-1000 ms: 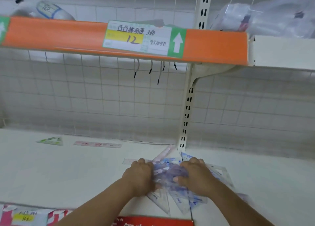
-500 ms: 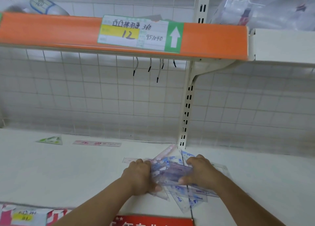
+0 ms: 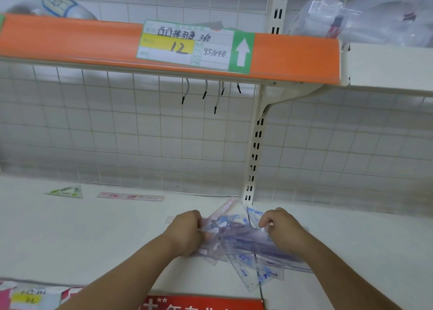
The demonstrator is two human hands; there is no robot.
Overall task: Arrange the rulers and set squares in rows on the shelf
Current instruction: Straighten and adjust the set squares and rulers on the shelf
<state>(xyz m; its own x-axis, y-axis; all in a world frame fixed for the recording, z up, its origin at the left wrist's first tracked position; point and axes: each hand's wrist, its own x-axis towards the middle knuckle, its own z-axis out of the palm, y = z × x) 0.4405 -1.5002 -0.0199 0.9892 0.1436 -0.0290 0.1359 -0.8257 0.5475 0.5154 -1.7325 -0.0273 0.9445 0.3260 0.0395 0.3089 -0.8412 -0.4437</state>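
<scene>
ruler pile (image 3: 243, 241) blurry, red sign (image 3: 201, 303) cropped btm

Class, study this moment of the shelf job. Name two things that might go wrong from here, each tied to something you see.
1. The left hand and right hand grip a loose, fanned pile of clear rulers and set squares; slick pieces may slip out.
2. Pieces at the pile's near side point toward the front edge of the shelf and might slide off.

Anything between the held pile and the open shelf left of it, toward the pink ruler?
Nothing visible. The left hand and right hand grip the blue pile; shelf from there to the pink ruler and green set square is bare.
</scene>
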